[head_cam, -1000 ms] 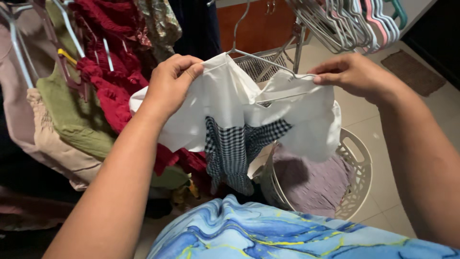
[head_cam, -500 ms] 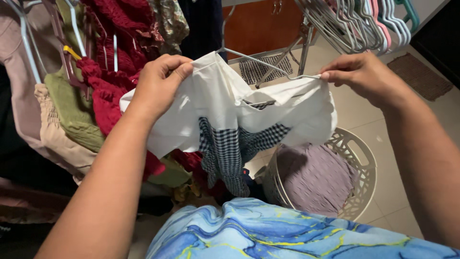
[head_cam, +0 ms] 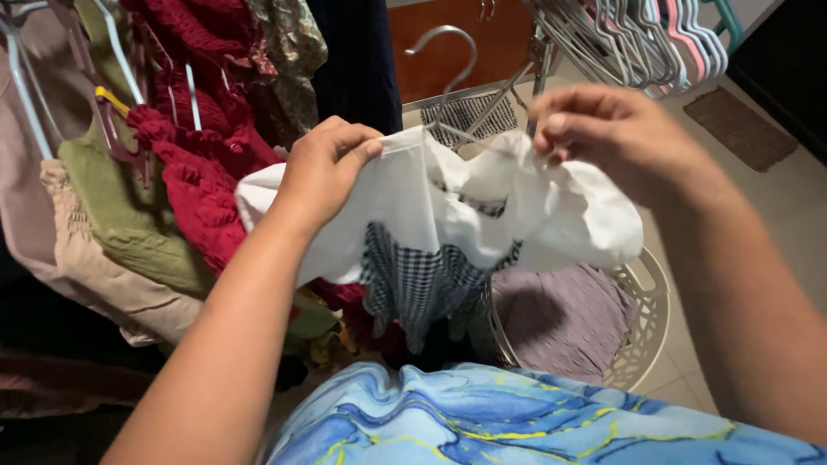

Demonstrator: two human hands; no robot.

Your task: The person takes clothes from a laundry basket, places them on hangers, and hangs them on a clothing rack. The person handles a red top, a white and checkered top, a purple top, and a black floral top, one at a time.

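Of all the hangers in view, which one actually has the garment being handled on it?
The grey wire hanger hooked up through the white garment; the other hangers hang bare at upper right.

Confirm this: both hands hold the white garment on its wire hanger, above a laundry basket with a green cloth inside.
Not quite. In the head view the cloth in the laundry basket is mauve, not green. The rest holds: left hand and right hand both hold the white garment on its wire hanger.

A white garment (head_cam: pixel 448 207) with a black-and-white checked panel, a red knit (head_cam: pixel 194 164), a lilac cloth (head_cam: pixel 560 319).
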